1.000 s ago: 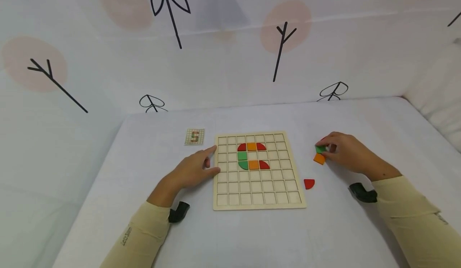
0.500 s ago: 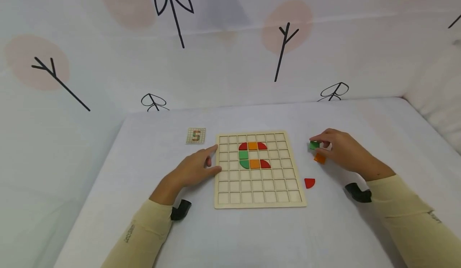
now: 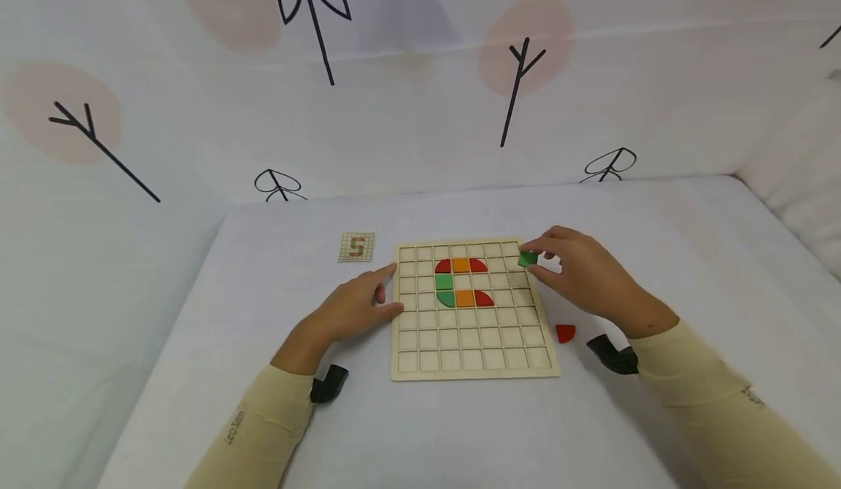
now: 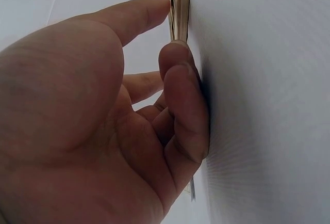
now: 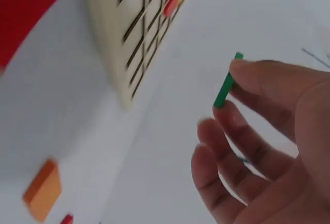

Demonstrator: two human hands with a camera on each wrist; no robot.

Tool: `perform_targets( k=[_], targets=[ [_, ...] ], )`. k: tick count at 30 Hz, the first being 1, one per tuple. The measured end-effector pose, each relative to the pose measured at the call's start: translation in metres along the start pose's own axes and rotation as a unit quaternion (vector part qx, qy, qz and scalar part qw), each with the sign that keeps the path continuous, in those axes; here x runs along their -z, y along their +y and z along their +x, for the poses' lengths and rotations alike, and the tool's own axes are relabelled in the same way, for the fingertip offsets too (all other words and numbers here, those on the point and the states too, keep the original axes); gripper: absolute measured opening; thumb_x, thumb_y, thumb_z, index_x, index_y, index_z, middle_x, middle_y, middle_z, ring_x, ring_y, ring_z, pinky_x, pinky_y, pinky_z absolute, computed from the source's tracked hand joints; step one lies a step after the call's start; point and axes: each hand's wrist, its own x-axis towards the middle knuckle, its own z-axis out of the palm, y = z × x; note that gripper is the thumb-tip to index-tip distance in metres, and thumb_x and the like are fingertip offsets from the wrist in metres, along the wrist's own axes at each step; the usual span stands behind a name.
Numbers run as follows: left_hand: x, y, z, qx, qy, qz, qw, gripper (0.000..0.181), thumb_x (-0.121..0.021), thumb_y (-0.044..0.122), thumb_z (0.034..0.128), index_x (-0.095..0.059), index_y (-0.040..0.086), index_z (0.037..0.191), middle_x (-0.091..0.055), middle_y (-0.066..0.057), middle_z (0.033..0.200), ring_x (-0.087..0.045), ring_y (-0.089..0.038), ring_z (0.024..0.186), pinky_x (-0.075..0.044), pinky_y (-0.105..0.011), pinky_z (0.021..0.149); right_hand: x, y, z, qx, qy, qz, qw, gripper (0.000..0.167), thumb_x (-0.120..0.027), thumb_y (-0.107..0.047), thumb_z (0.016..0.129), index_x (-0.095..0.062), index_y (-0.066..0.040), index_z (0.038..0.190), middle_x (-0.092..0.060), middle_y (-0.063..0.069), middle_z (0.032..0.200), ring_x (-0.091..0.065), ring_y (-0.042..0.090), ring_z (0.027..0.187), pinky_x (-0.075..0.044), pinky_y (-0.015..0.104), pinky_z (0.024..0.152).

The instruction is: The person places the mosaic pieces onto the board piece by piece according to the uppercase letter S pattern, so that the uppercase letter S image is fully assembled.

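Note:
The wooden grid board [image 3: 469, 339] lies flat, holding a C-shaped group of red, orange and green pieces. My left hand [image 3: 351, 309] touches its left edge with straight index finger and thumb; in the left wrist view the other fingers of that hand [image 4: 103, 115] are curled beside the board edge [image 4: 181, 7]. Over the board's upper right corner, my right hand [image 3: 594, 277] pinches a green piece [image 3: 527, 258] between thumb and fingers. The right wrist view shows the green piece [image 5: 227, 82] edge-on in the right hand [image 5: 273, 146], away from the board [image 5: 111, 43].
A small pattern card [image 3: 356, 247] lies left of the board's upper corner. One red quarter-round piece [image 3: 565, 333] is right of the board. An orange piece [image 5: 42, 190] and part of a small red one [image 5: 67, 219] show in the right wrist view.
My right hand has picked up the green piece from the loose pieces on the right and carried it left to the board's upper right corner. The left hand stays at the board edge.

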Motion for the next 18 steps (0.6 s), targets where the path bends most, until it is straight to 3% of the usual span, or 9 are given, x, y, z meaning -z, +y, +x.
perform_targets(
  k=[6,14,18],
  targets=[
    [0.000,0.002,0.000,-0.002,-0.001,0.000,1.0000,0.078,-0.071,0.041,0.0923,-0.034,0.019,0.157,-0.053,0.000,0.094,-0.045,-0.013,0.076,-0.037,-0.029,0.067,-0.012,-0.020,-0.004,-0.020,0.018,0.021,0.9994,0.037,-0.075,-0.016,0.090,-0.070,-0.011,0.126,-0.065,0.012,0.114,-0.060,0.029,0.102,-0.056,0.042,0.078],
    [0.001,0.001,-0.002,-0.001,0.000,-0.002,1.0000,0.079,-0.071,0.042,0.0922,-0.033,0.018,0.157,-0.053,0.000,0.094,-0.046,-0.013,0.076,-0.037,-0.029,0.066,-0.031,-0.026,-0.004,0.061,0.013,0.045,0.9971,0.034,-0.079,-0.013,0.085,-0.073,-0.010,0.119,-0.066,0.009,0.111,-0.064,0.024,0.096,-0.058,0.036,0.074],
    [0.002,0.002,-0.002,-0.002,-0.001,-0.002,1.0000,0.079,-0.071,0.042,0.0923,-0.033,0.018,0.157,-0.053,0.000,0.094,-0.045,-0.013,0.076,-0.037,-0.030,0.067,-0.037,-0.027,-0.006,0.064,-0.022,0.050,0.9965,0.030,-0.079,-0.014,0.086,-0.075,-0.012,0.115,-0.066,0.004,0.107,-0.062,0.020,0.095,-0.056,0.034,0.078]
  ],
)
